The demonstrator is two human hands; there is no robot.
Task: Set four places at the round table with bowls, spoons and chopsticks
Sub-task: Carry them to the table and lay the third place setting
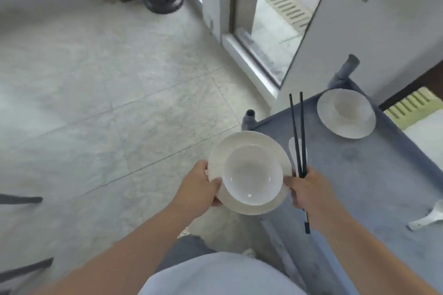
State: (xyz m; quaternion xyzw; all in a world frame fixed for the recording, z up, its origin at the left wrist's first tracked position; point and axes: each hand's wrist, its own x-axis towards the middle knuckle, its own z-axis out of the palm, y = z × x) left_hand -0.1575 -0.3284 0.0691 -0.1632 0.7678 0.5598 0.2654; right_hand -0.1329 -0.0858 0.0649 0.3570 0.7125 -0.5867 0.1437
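Gripping one bowl-and-plate set [251, 175], left hand [201, 184] and right hand [309, 189] share it; right clasps two chopsticks [299, 136].

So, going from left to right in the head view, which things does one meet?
Left hand → white bowl on a white plate → black chopsticks in the right hand → second white bowl and plate → white ceramic spoon.

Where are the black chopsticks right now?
The pair of thin black chopsticks is gripped in the person's right hand, right of centre, tips pointing away over the grey cart top, beside the white bowl on its white plate.
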